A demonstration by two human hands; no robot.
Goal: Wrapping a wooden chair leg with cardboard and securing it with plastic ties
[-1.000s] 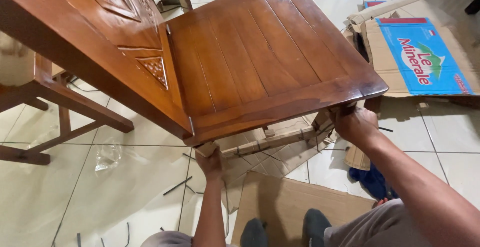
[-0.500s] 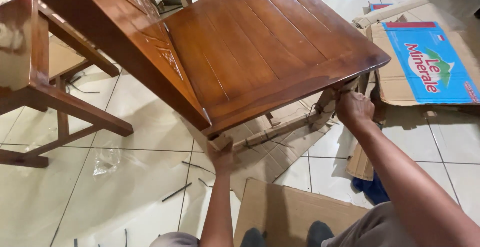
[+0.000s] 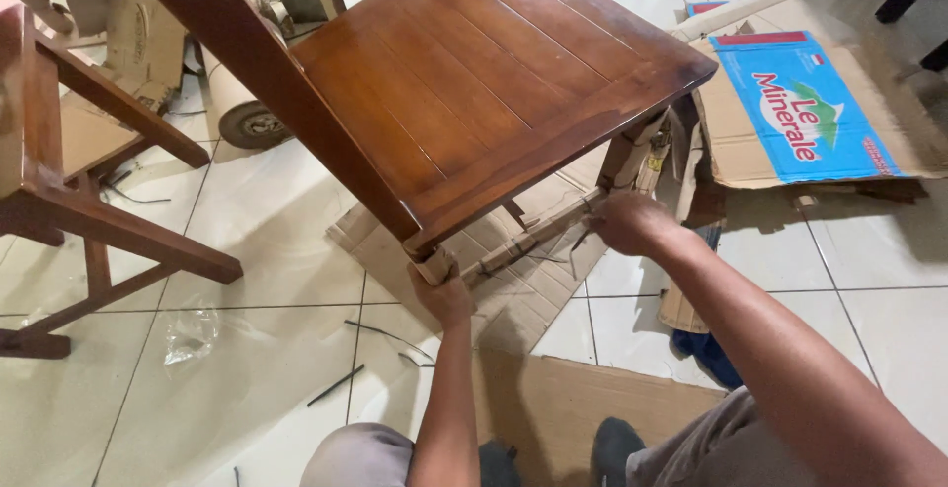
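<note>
A brown wooden chair [image 3: 474, 82] stands tilted in front of me, its slatted seat facing up and its backrest rising to the upper left. Its legs and lower rung are wrapped in cardboard [image 3: 538, 235]. My left hand [image 3: 441, 294] grips the wrapped front leg just under the near seat corner. My right hand [image 3: 627, 222] is closed around the wrapped rung next to the right front leg.
A second wooden chair [image 3: 89, 210] stands at the left. A flattened cardboard box with a blue printed panel [image 3: 800, 112] lies at the right. Cardboard sheets [image 3: 583, 398], black strap pieces, clear plastic [image 3: 193, 334] and a tape roll [image 3: 247, 121] lie on the white tiled floor.
The chair has tipped further back and shifted up and left. My right hand has dropped from the right seat corner to the wrapped rung. My left hand stays on the front leg.
</note>
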